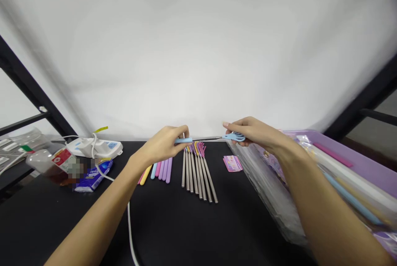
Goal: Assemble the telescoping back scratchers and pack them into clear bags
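Between my hands, a light blue back scratcher (207, 138) is held level above the black table, its thin metal rod running from a blue handle to a blue claw head. My left hand (169, 142) pinches the handle. The claw end is in the fingers of my right hand (248, 130). Below lies a row of metal rods (200, 175) with purple, yellow and pink claw heads. To their left are several loose handle sleeves (161, 170) in pink, yellow, blue and purple. A small stack of pink cards (232, 163) rests to the right of the rods.
On the right, a purple bin (350, 146) holds wrapped coloured sticks, with clear plastic bags (266, 183) beside it. A power strip (108, 148), a blue packet (94, 177) and a bottle (52, 160) stand at left. A white cable (130, 229) crosses the table (192, 233).
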